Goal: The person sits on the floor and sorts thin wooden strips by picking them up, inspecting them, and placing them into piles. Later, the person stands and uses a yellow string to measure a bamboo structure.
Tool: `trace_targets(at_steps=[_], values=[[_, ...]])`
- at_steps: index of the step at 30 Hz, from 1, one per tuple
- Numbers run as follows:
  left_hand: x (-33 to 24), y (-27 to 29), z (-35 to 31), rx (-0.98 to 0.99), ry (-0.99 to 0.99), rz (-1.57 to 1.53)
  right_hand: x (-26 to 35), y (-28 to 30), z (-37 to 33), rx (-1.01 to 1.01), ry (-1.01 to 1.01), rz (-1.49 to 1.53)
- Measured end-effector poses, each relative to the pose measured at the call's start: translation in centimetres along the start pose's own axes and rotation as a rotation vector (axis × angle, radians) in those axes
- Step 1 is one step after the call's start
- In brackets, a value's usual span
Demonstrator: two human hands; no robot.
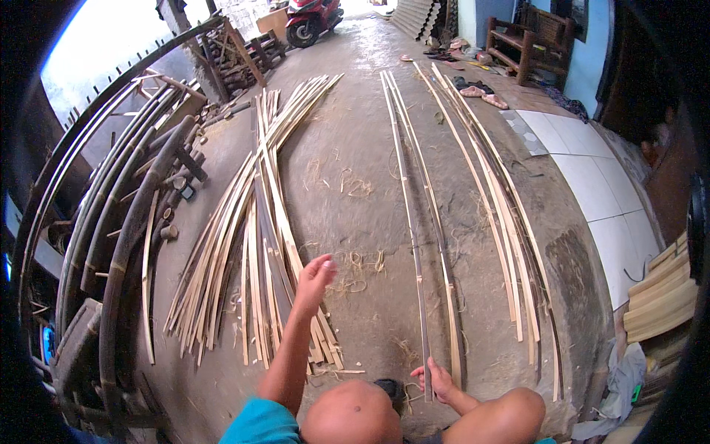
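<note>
We look from the person's head, through the left of two side-by-side fisheye cameras, down and forward past the bent left knee (pixel 352 413) and along the concrete floor (pixel 355 222). The knee and right hand (pixel 439 379) sit close to us, low in the view; the red motorcycle (pixel 313 18) stands far off at the top. Straight edges bow toward our dark rim.

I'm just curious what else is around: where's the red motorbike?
In the head view, the red motorbike stands at the top edge, left of centre, beyond the far ends of the crossed pile of pale strips.
</note>
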State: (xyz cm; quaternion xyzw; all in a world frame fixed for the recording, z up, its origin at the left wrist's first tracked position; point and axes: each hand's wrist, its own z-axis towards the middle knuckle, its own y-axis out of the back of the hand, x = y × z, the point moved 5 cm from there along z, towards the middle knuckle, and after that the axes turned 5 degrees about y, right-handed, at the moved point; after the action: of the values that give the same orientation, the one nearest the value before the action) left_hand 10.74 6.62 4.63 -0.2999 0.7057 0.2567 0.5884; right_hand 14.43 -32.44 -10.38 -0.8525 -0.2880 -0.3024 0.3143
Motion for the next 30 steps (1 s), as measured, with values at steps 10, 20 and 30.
trace_targets(at_steps=[10,20,30], values=[[-23.9,-13.7,-21.4,1.639,-0.509,-0.214,0.9,1.4,-0.9,-0.067,0.052,-0.137],[-28.7,-20.3,-27.5,2.022,-0.315,-0.378,1.8,3.2,-2.6,-0.086,0.165,-0.032],[-29.8,-23.1,-28.9,2.004,-0.325,-0.356,2.8,3.9,-4.3,-0.11,0.191,-0.018]])
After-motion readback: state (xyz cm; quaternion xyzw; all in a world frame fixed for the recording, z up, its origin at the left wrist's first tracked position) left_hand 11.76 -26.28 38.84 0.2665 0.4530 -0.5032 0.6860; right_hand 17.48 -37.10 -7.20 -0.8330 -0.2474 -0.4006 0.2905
